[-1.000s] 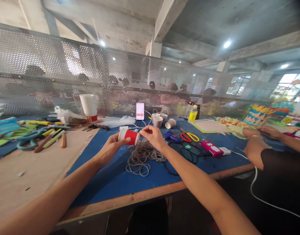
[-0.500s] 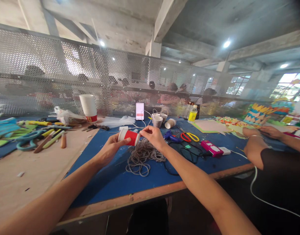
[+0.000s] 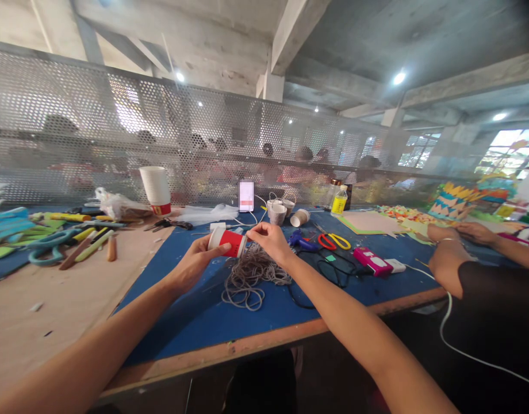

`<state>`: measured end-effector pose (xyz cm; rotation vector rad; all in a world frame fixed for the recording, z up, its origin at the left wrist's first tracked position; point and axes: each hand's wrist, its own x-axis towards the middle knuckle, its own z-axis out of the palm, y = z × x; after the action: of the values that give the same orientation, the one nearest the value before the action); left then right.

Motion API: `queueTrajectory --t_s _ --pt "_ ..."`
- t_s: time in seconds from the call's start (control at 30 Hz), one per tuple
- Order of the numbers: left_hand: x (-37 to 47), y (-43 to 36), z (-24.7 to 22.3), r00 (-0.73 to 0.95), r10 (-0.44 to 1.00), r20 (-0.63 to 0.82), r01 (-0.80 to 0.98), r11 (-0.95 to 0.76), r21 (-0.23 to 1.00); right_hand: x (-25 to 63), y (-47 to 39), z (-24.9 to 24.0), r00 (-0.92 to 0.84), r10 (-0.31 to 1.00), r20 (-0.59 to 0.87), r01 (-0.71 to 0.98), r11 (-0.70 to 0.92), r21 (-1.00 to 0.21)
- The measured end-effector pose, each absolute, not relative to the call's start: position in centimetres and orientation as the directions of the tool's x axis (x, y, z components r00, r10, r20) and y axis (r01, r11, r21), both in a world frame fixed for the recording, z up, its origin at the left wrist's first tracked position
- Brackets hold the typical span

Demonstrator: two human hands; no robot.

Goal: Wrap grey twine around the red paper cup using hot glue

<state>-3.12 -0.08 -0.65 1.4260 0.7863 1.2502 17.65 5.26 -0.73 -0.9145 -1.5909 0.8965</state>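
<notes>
A red and white paper cup lies tilted on its side in my left hand, whose fingers and thumb wrap round its rim end. My right hand is at the cup's other end, fingertips pinched together close to its base; whatever they pinch is too small to make out. Below both hands, a loose heap of grey cord rests on the blue table mat. Small cord-covered cups stand behind my right hand, and another lies on its side.
Left: stacked paper cups, teal scissors and tools. Right: a blue glue gun, red-yellow scissors, a magenta box, black cable and a yellow bottle. A phone stands behind. Another person's arm is at far right.
</notes>
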Motion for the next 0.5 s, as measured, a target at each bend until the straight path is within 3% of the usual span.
queueTrajectory --t_s 0.5 --pt "-3.28 0.12 -0.84 0.245 0.931 0.271 -0.155 -0.238 0.959 17.47 5.28 -0.99 -0.169 0.893 0.416 0.054 0.43 -0.901"
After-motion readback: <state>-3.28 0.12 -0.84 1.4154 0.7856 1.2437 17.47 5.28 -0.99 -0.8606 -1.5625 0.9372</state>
